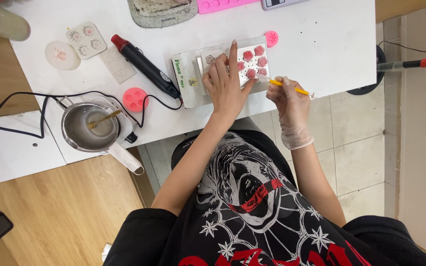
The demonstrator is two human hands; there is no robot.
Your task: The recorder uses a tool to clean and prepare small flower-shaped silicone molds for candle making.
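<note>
Fingers of the gloved right hand (289,101) close around a thin yellow stick (289,87), its tip at the white mould (242,61) of pink flower shapes near the tabletop's (321,44) front edge. The bare left hand (225,83) rests open on that mould, forefinger straight. A black heat gun (144,65) lies to the left, with a metal pot (85,128) beyond it at the front left corner.

Bare white table (321,54) right of the mould (245,61) — heat gun (144,64) blocks left.
</note>
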